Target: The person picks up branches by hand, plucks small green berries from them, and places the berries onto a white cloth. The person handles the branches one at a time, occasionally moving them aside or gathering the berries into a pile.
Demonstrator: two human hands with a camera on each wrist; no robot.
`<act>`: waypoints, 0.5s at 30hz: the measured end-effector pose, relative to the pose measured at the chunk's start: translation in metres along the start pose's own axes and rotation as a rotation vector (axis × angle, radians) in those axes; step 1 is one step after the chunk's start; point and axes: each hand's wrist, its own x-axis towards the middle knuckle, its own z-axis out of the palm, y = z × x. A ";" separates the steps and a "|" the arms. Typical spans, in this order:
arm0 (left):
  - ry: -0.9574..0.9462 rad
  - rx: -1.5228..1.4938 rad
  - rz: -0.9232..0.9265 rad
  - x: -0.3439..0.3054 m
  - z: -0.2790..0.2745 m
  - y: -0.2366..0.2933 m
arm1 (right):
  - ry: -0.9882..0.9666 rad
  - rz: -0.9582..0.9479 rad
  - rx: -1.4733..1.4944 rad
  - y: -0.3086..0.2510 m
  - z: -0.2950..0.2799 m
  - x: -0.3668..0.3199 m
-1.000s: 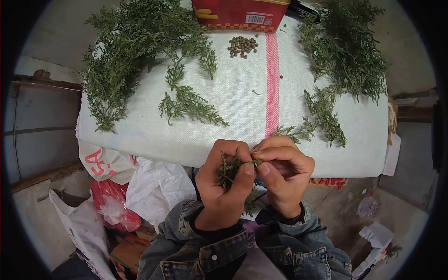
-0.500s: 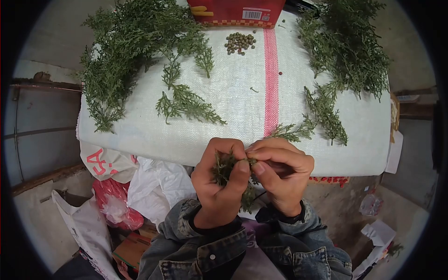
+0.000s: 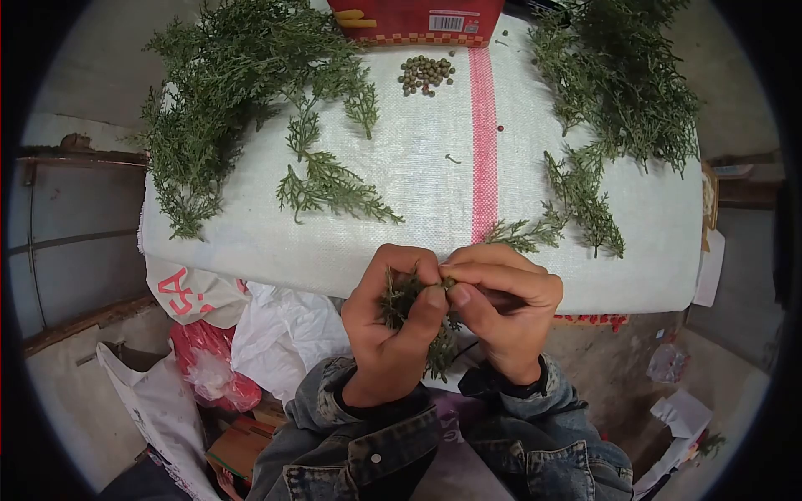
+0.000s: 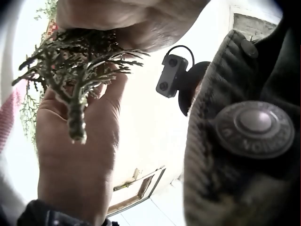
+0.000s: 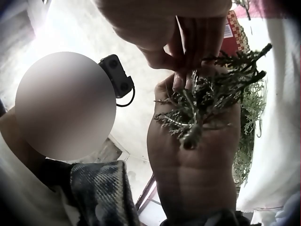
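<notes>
In the head view my left hand (image 3: 386, 321) holds a bushy green conifer sprig (image 3: 401, 299) within its curled fingers. The cut stem (image 4: 76, 125) sticks out below the hand in the left wrist view. Close against it, my right hand (image 3: 507, 313) pinches a small greenish round berry (image 3: 449, 284) between thumb and forefinger. The fingertips of both hands meet there, just in front of the sack's near edge. Foliage (image 5: 202, 96) spreads under the fingers in the right wrist view. A small pile of greenish-brown berries (image 3: 426, 75) lies further back on the white woven sack (image 3: 401, 192).
Large heaps of conifer branches lie left (image 3: 242, 75) and right (image 3: 635, 92) on the sack, with loose sprigs (image 3: 334, 188) nearer. A red box (image 3: 418, 21) stands at the back. One dark red berry (image 3: 500, 129) sits by the pink stripe. Plastic bags (image 3: 280, 334) hang below left.
Both hands have shifted slightly left in the head view, still together at the sprig. A round greenish berry now shows more plainly at the right fingertips.
</notes>
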 end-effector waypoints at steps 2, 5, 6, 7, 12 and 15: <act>0.008 0.023 -0.009 0.001 0.000 0.000 | -0.001 0.004 -0.002 0.000 0.000 0.000; 0.017 0.035 -0.020 0.001 0.001 0.000 | 0.011 0.021 -0.006 -0.002 0.001 0.000; 0.020 0.035 -0.023 0.002 0.001 0.001 | 0.012 0.018 -0.005 -0.002 0.001 0.000; 0.023 0.034 -0.027 0.003 0.002 0.001 | 0.006 0.026 -0.011 -0.002 0.000 0.000; 0.024 0.004 -0.055 0.004 0.000 0.000 | -0.044 -0.063 -0.057 0.008 -0.006 0.003; 0.029 0.068 -0.069 0.007 0.001 0.002 | -0.061 -0.074 0.003 0.007 -0.007 0.004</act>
